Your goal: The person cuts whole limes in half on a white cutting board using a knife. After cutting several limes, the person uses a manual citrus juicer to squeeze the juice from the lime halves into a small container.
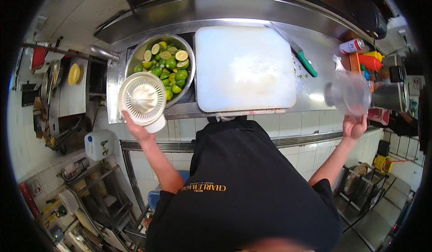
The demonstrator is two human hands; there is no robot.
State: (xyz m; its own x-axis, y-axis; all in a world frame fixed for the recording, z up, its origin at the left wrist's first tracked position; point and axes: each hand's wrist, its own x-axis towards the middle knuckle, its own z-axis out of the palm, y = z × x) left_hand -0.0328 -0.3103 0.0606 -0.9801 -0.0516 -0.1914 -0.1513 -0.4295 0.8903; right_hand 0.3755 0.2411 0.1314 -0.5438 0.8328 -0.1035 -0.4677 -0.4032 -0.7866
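A white plastic citrus juicer [143, 98] is in my left hand [139, 128], its ribbed cone facing up, over the near left edge of a steel bowl [191, 54]. Cut limes [171, 63] fill much of that bowl. At the counter's right end, my right hand [355, 126] holds a translucent plastic container [352, 93], slightly blurred. Between my hands lies a white cutting board [244, 69]. A knife with a green handle [306, 63] rests just right of the board, its blade tip near the board's far right corner.
A steel faucet [104, 53] stands at the left. Small green scraps [299, 70] dot the steel counter beside the knife. Squeeze bottles [370, 62], an orange basket [354, 62] and a spray can [351, 45] are at the right. A raised steel edge [233, 10] runs behind the board.
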